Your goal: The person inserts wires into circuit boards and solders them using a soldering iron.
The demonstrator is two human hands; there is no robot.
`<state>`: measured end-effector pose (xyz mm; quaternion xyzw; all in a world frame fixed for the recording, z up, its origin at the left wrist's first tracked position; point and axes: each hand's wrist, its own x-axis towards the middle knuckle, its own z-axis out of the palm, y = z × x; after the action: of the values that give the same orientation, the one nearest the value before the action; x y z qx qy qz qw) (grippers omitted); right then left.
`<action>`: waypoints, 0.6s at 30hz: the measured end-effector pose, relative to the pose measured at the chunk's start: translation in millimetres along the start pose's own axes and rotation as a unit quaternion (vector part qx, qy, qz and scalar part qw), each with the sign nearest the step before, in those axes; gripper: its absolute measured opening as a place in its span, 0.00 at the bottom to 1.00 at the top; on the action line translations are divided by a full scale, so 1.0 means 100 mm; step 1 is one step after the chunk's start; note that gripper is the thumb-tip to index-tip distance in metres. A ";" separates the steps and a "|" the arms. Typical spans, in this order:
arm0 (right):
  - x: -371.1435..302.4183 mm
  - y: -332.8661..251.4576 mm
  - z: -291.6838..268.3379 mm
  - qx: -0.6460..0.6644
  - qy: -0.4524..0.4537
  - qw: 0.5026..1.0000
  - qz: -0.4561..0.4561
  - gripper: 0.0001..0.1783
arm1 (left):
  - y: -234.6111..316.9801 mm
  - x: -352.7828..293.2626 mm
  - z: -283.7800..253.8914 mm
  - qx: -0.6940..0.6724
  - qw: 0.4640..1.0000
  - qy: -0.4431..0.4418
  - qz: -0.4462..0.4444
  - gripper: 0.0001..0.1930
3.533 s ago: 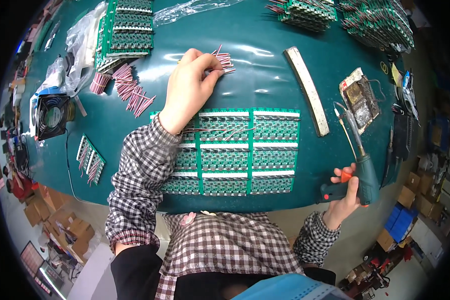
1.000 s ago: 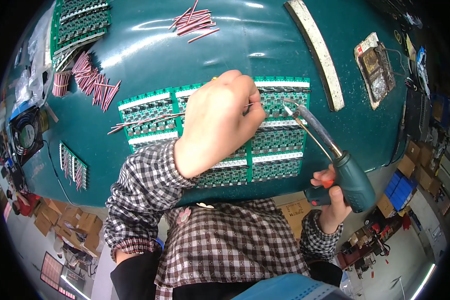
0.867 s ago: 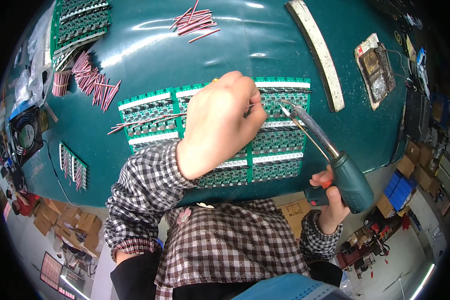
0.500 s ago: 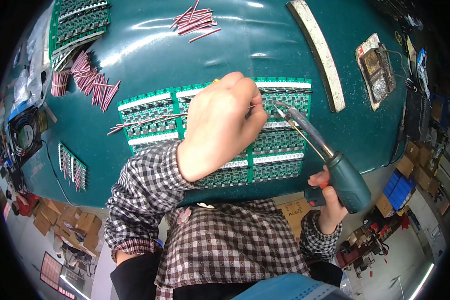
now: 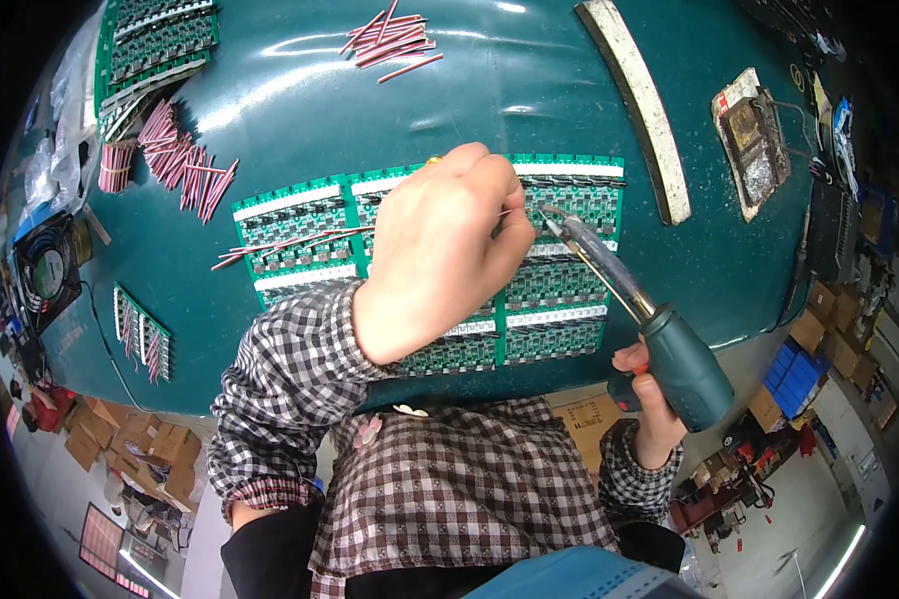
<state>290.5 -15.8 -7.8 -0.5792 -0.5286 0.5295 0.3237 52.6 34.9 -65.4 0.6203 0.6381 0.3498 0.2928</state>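
Observation:
My left hand (image 5: 449, 235) is closed in a pinch over the panels of green circuit boards (image 5: 559, 290). Thin red, black and white wires (image 5: 295, 243) trail out of it to the left, and a short wire end shows at its fingertips. How many wires lie inside the fist is hidden. My right hand (image 5: 659, 404) grips a dark green soldering gun (image 5: 684, 364) by its handle. Its metal tip points up and left, just right of my left fingertips, over the upper right panel. Whether the tip touches a board is too small to tell.
Bundles of red-white wires (image 5: 180, 160) lie at the left beside stacked boards (image 5: 160, 60); another wire pile (image 5: 395, 45) is at the far side. A curved pale strip (image 5: 641, 110) and a dirty solder tray (image 5: 752, 140) lie right. A small fan (image 5: 50, 265) stands left.
The soldering gun has shifted slightly left, bringing its tip closer to my left fingertips. My left hand has stayed in place with the wires.

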 end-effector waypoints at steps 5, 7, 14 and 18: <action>0.01 -0.02 0.00 -0.043 -0.006 0.999 0.005 0.22 | -0.01 0.00 -0.01 0.003 1.000 0.001 0.003 0.06; 0.00 -0.03 0.01 -0.040 0.002 0.999 0.006 0.21 | 0.00 0.00 -0.01 0.000 1.000 0.002 0.001 0.06; -0.01 -0.02 0.04 -0.032 0.024 0.999 0.011 0.20 | 0.00 0.00 -0.01 -0.006 1.000 -0.004 -0.011 0.06; -0.05 0.09 -0.15 -0.070 -0.052 0.996 -0.012 0.35 | -0.02 0.00 0.00 -0.004 1.000 0.000 -0.002 0.06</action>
<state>307.5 -19.6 -11.8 -0.5661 -0.5870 0.5167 0.2610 51.2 35.1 -66.7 0.6176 0.6381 0.3521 0.2957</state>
